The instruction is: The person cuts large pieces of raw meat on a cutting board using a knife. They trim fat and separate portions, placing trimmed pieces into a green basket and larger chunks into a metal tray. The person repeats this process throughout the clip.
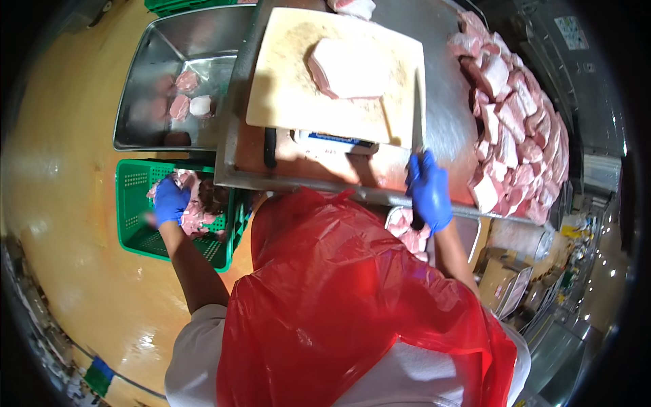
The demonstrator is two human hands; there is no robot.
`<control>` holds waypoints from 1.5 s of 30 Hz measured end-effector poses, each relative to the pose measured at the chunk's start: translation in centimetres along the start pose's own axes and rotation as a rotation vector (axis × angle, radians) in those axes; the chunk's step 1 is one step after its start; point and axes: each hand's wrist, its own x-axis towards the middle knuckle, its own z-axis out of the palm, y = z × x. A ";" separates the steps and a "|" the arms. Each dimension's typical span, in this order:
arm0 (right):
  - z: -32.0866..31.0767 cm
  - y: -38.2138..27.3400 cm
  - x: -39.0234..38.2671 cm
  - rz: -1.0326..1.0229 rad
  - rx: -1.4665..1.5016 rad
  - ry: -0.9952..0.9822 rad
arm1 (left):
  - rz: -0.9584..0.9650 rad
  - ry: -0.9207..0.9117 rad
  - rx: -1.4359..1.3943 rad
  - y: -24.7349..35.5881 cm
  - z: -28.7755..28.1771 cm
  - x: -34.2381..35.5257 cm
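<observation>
My left hand (171,202), in a blue glove, reaches into a green perforated basket (139,243) at the left. It is over the pink meat trimmings (196,216) there; its fingertips are hidden, so whether it grips any is unclear. At the table's front edge my right hand (431,192), also blue-gloved, is closed around a knife (418,119), whose blade points away along the board's right side. A thick slab of pale raw meat (349,68) lies on the cream cutting board (278,102), white fat side up.
Left of the board stands a deep steel bin (139,132) with several meat pieces inside. Many raw chunks (515,129) are heaped on the steel table (444,115) at the right. A black-handled tool (270,148) lies below the board. A tray of meat (407,230) sits under my right hand.
</observation>
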 end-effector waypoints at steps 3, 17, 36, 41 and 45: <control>-3.8 0.1 4.1 0.125 0.237 0.134 | 0.242 0.418 -0.073 7.2 0.8 0.3; 0.1 -0.6 7.9 -0.078 0.620 0.148 | 0.824 -0.044 -0.782 38.0 0.5 9.3; 5.4 -2.5 5.3 -0.498 -0.142 0.088 | 0.940 0.540 -0.626 31.2 9.2 -6.4; 5.9 -5.9 6.5 -0.489 -0.279 0.043 | 0.752 0.568 -0.632 28.8 8.4 -6.5; 4.7 -1.4 5.5 -0.508 -0.400 -0.094 | 0.632 0.569 -0.720 28.3 6.7 -6.6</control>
